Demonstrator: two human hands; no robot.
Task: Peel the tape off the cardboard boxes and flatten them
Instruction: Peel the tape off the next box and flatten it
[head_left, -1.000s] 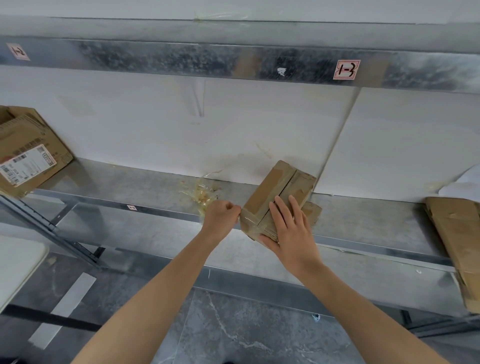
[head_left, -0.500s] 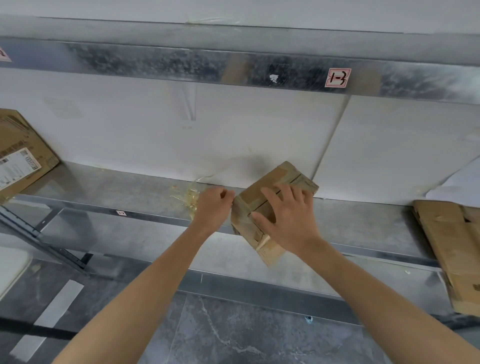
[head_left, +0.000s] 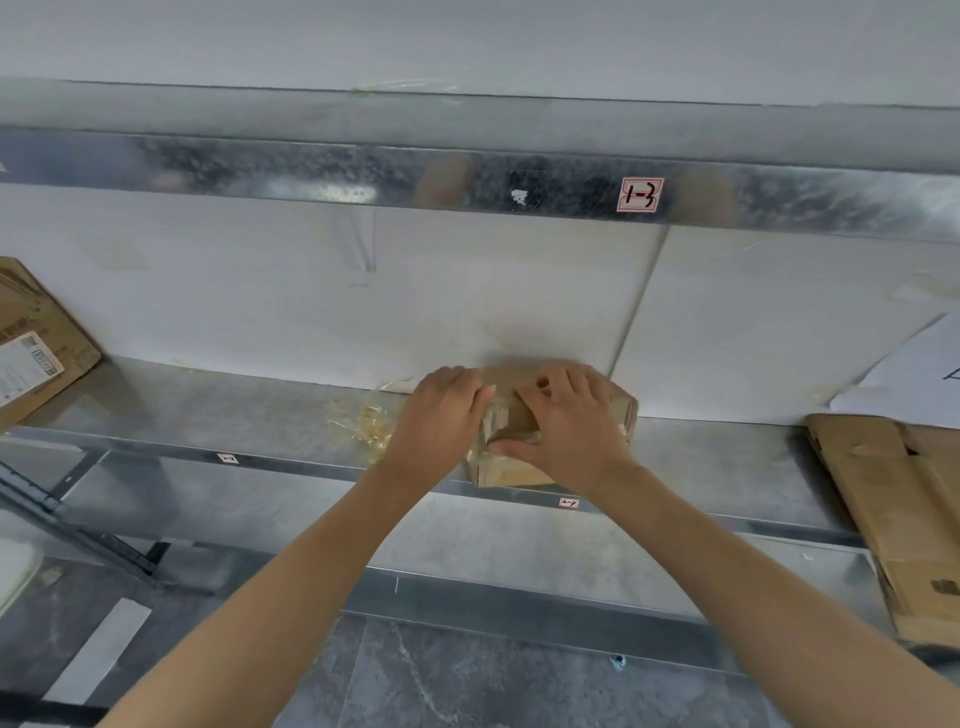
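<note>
Cardboard box (head_left: 511, 470) at shelf (head_left: 208, 421) front edge | my left grip (head_left: 441, 415) curled on its end, right grip (head_left: 566, 426) clamped over top | peeled tape (head_left: 366, 423) beside; box not yet flattened, some tape seemingly left.

- Single view: camera worn on my head, wide-angle; straight edges bow toward the frame borders.
- It faces forward and somewhat down, onto the metal shelf (head_left: 234, 415) and the white wall (head_left: 260, 301) behind it.
- Close range: my forearms enter from the bottom edge; left hand (head_left: 441, 415) and right hand (head_left: 569, 431) grip the cardboard box (head_left: 511, 422) near frame centre.
- The floor (head_left: 467, 686) fills the lowest strip.
</note>
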